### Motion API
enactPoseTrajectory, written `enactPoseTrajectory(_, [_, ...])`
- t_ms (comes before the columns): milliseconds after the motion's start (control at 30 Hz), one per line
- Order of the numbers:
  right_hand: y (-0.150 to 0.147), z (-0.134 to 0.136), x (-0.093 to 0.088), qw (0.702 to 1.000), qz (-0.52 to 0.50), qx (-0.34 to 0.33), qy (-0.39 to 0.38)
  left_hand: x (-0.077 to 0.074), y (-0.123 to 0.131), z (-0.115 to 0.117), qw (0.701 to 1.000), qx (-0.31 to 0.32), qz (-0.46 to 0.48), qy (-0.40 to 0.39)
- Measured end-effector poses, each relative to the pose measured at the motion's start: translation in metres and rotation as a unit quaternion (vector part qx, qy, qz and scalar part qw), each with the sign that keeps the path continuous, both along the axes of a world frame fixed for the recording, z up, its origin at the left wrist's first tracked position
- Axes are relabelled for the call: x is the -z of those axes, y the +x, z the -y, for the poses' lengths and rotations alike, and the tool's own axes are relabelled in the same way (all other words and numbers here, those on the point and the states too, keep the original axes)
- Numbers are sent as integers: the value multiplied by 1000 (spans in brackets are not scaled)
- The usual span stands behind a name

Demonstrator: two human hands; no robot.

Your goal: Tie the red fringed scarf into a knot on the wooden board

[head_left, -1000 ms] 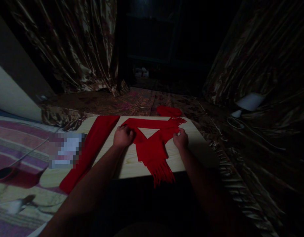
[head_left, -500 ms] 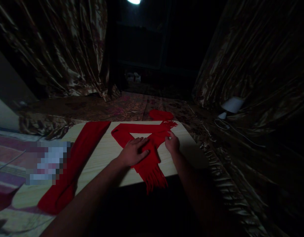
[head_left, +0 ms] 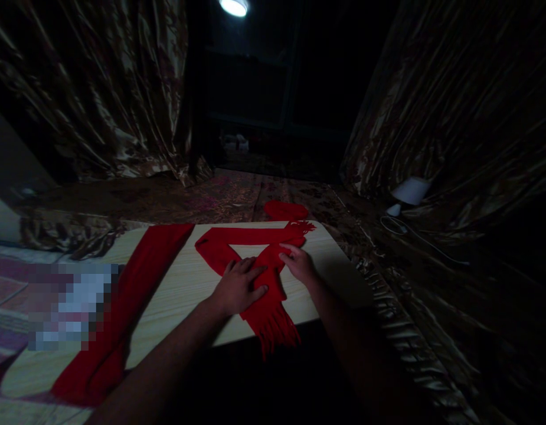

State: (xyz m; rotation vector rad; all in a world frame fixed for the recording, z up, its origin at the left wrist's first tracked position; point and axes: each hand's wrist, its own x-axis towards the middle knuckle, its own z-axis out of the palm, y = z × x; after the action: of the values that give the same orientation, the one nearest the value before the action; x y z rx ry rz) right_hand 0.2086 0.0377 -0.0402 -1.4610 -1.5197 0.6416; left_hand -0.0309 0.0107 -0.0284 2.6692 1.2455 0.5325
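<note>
A red fringed scarf [head_left: 250,236] lies looped on a pale wooden table [head_left: 179,301], its lower part crossing over itself. One fringed end hangs past the table's near edge; the other fringe shows at the far right corner. My left hand [head_left: 238,286] rests on the crossing with fingers spread, pressing the cloth flat. On the loop's right strand, my right hand [head_left: 299,262] touches the cloth with its index finger stretched out; whether it pinches the fabric is hard to make out in the dark.
A second long red cloth [head_left: 122,307] runs down the table's left side. Another red piece [head_left: 285,209] lies beyond the far edge. A small white lamp [head_left: 411,191] with a cord stands at right. Patterned curtains [head_left: 135,94] hang behind. A blurred patch [head_left: 78,301] lies at left.
My right hand has moved left along the scarf's right strand, toward the crossing. My left hand stays on the crossing. The camera view has shifted slightly.
</note>
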Motion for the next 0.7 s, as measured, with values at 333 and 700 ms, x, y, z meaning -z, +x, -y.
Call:
enactPoseTrajectory(333, [-19, -11, -11, 973, -151, -54, -164, -26, 39, 37, 999, -23, -20, -14])
enactPoseTrajectory(700, [-28, -10, -21, 960, -220, 3, -172, -31, 34, 36, 998, -49, -15, -25])
